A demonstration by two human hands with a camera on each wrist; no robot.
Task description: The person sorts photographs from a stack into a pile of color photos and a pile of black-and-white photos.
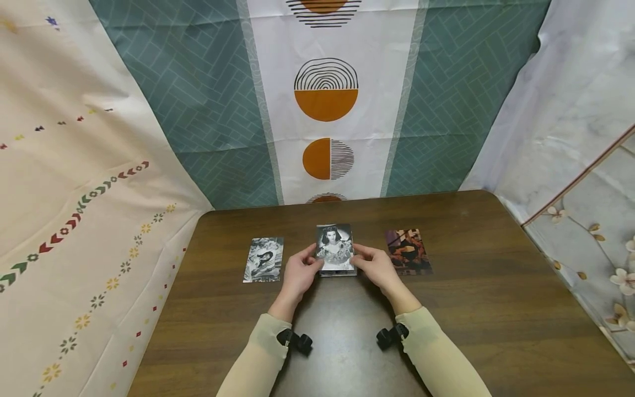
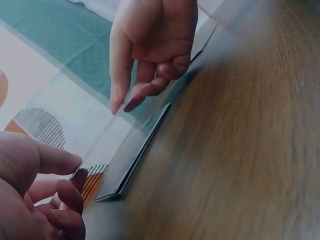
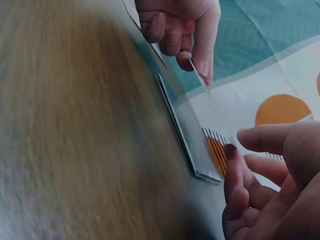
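Both hands pinch one black-and-white photo print (image 1: 334, 242) of a person in an off-shoulder dress, at the middle of the table. My left hand (image 1: 300, 270) has its left edge between thumb and fingers; my right hand (image 1: 375, 267) has the right edge. In the left wrist view the print is seen nearly edge-on, tilted and lifted above a thin stack of prints (image 2: 134, 157) lying on the wood. The same stack (image 3: 181, 132) shows in the right wrist view, apart from the held print. What the stacked prints picture is hidden.
A black-and-white photo (image 1: 264, 259) lies flat to the left of the hands, and a dark orange-brown colour photo (image 1: 409, 252) to the right. The brown wooden table (image 1: 496, 298) ends at a patterned cloth (image 1: 324, 160) behind, with light cloths at both sides.
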